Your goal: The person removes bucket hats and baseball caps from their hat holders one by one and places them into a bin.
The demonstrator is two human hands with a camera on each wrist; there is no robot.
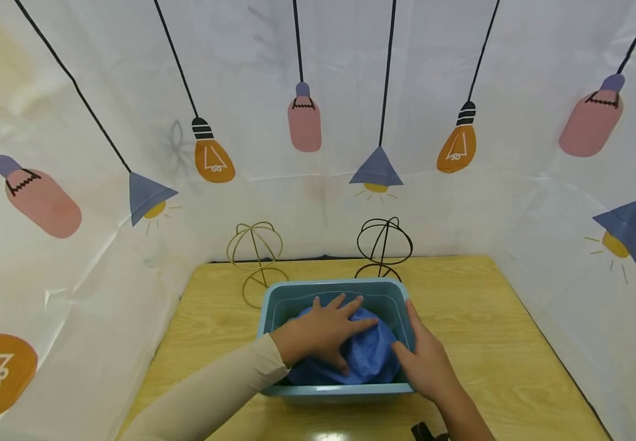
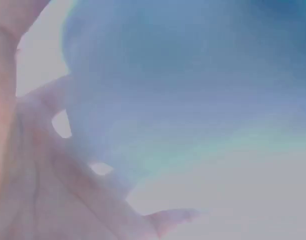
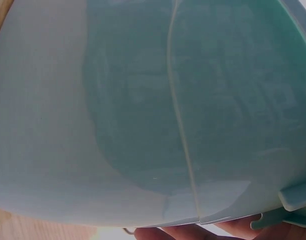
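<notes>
A light blue plastic basin (image 1: 345, 389) stands on the wooden table, and a rounded, wrinkled blue bundle of thin material (image 1: 373, 352) lies inside it. My left hand (image 1: 325, 331) rests on top of the bundle with its fingers spread apart. Blurred blue material (image 2: 183, 90) fills much of the left wrist view beside the palm. On the basin's right side, my right hand (image 1: 428, 361) holds the wall, thumb over the rim and fingers along the outside. The right wrist view shows the basin's smooth outer wall (image 3: 133, 110), with a few fingertips (image 3: 185, 232) past its edge.
Behind the basin stand a gold wire stand (image 1: 254, 266) and a black wire stand (image 1: 382, 264). The wooden table (image 1: 477, 331) extends to both sides. White sheeting printed with lamps (image 1: 323, 214) encloses it at the back and sides.
</notes>
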